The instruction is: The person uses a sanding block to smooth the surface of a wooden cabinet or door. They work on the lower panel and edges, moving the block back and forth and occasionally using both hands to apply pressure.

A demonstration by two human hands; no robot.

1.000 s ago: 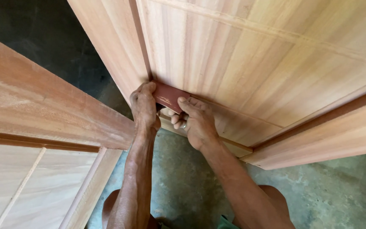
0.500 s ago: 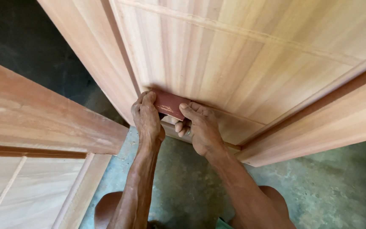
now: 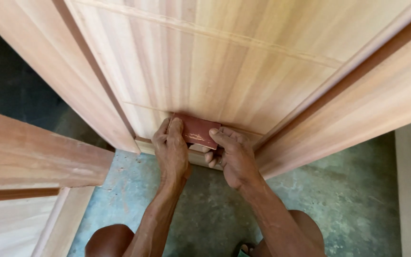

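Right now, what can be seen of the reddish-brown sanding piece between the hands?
The sanding piece is a small reddish-brown rectangle, apparently folded sandpaper, scuffed pale near its lower edge. It lies flat against the bottom of the light wooden door panel, slightly tilted. The left hand covers its left end; the right hand presses its right corner.

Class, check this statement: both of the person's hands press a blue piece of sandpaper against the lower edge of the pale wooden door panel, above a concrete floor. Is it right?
Not quite. The sandpaper is reddish-brown, not blue, as the head view shows. The rest holds: the left hand and right hand press it against the lower edge of the pale wooden door panel, above the concrete floor.
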